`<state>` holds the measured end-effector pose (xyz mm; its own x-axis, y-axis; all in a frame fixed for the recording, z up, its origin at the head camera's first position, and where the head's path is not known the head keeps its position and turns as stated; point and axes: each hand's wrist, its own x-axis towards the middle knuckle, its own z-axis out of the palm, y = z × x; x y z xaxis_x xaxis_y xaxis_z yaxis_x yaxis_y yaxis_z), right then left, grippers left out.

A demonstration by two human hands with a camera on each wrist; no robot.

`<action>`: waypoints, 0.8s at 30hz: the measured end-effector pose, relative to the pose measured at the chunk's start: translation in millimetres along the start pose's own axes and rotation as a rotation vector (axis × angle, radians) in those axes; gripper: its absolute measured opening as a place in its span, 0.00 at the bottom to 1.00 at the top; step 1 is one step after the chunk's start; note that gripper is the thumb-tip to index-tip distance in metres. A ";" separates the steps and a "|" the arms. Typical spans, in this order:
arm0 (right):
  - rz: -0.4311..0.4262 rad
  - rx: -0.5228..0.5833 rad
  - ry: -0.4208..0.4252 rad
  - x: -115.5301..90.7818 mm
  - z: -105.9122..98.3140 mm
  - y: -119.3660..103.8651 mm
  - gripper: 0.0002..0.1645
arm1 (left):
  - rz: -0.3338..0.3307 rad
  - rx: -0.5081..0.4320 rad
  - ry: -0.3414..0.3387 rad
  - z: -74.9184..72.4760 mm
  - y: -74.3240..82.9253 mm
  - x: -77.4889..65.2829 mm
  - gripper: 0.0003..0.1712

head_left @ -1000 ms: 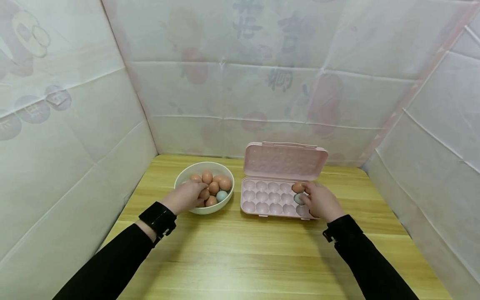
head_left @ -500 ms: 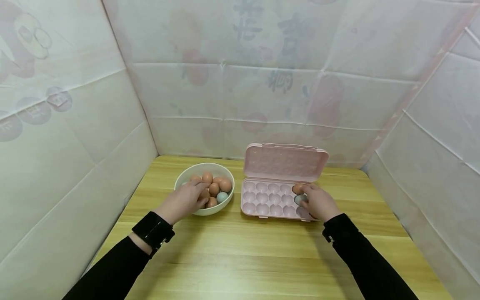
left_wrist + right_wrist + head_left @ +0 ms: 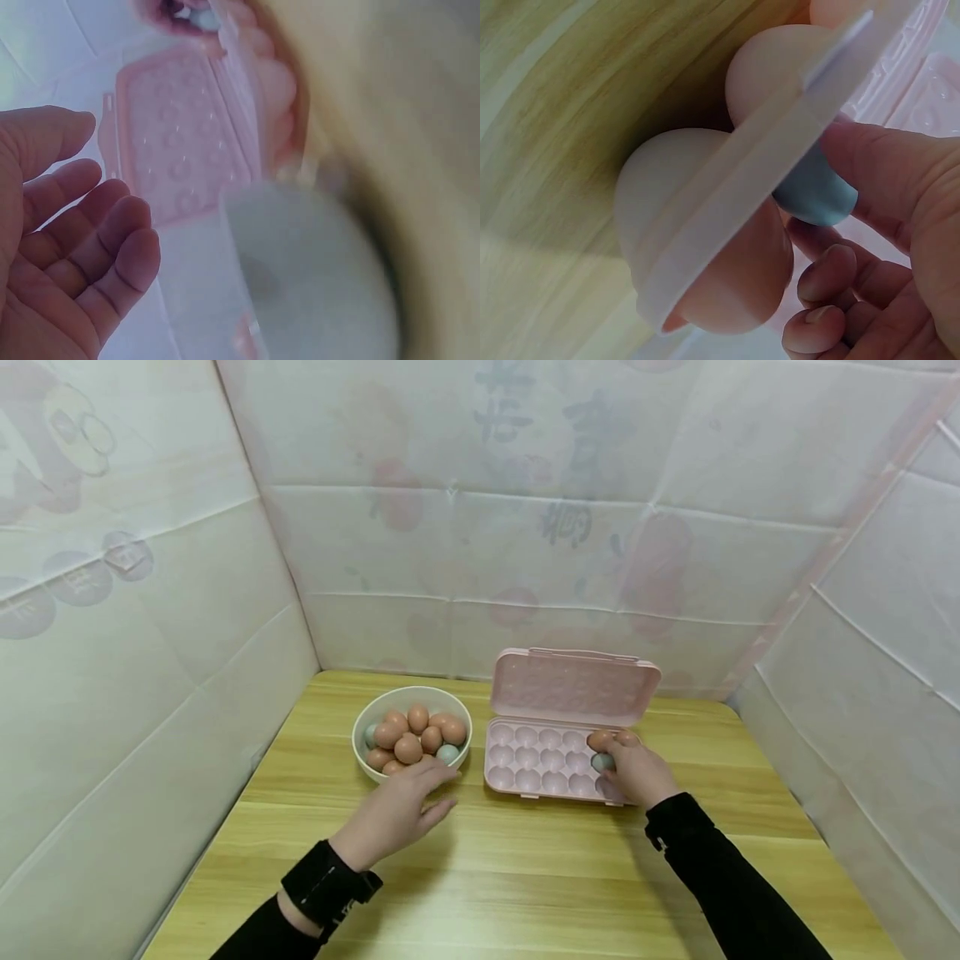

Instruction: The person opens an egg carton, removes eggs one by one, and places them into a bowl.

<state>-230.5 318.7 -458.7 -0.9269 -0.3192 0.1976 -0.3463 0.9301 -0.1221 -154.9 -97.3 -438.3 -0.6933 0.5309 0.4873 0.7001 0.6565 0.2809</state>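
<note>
We pinched a blue egg point(image 3: 602, 762) in our right grip point(image 3: 640, 771), at the right end of the carton point(image 3: 573, 687); our left grip point(image 3: 397, 814), released, hung by the near side of the bowl point(image 3: 386, 703).

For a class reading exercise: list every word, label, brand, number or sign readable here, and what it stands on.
Nothing can be quoted with certainty.
Back sheet: large characters, too faint to read surely.
Left sheet: round signs with marks, too faint to read.
Left wristband: white marks, too small to read.
Egg box, bowl and eggs: no writing visible.
</note>
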 end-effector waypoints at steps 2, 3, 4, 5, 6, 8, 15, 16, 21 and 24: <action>-0.008 -0.002 0.007 -1.1 0.0 -0.8 0.30 | -0.040 -0.050 -0.029 7.9 6.3 -5.1 0.20; -0.011 -0.004 0.008 -1.5 0.0 -1.4 0.29 | -0.056 -0.076 -0.039 12.1 8.6 -7.5 0.20; -0.011 -0.006 0.010 -2.0 -0.4 -2.2 0.29 | -0.072 -0.099 -0.046 16.4 10.8 -9.9 0.19; -0.010 -0.008 0.011 -2.3 -0.6 -2.9 0.30 | -0.087 -0.121 -0.056 20.7 12.7 -12.1 0.19; -0.010 -0.011 0.012 -2.6 -0.9 -3.8 0.30 | -0.100 -0.144 -0.065 24.7 14.3 -14.2 0.18; -0.008 -0.011 0.013 -2.8 -0.7 -4.7 0.30 | -0.121 -0.190 -0.076 31.2 17.6 -17.6 0.18; -0.012 -0.030 0.041 -3.2 4.6 -2.2 0.30 | -0.153 -0.277 -0.085 44.4 25.9 -24.5 0.15; -0.011 -0.032 0.042 -3.4 5.2 -1.7 0.29 | -0.153 -0.282 -0.084 45.4 26.3 -25.2 0.15; -0.004 -0.034 0.043 -4.5 6.6 1.3 0.28 | -0.167 -0.311 -0.095 48.9 28.5 -28.4 0.15; 0.005 -0.019 0.054 -5.6 4.7 2.1 0.28 | -0.183 -0.326 -0.103 51.3 29.4 -30.0 0.15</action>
<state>-226.8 321.5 -464.7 -0.9192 -0.3045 0.2495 -0.3382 0.9352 -0.1047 -122.3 -66.5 -487.1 -0.8136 0.4829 0.3238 0.5694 0.5492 0.6117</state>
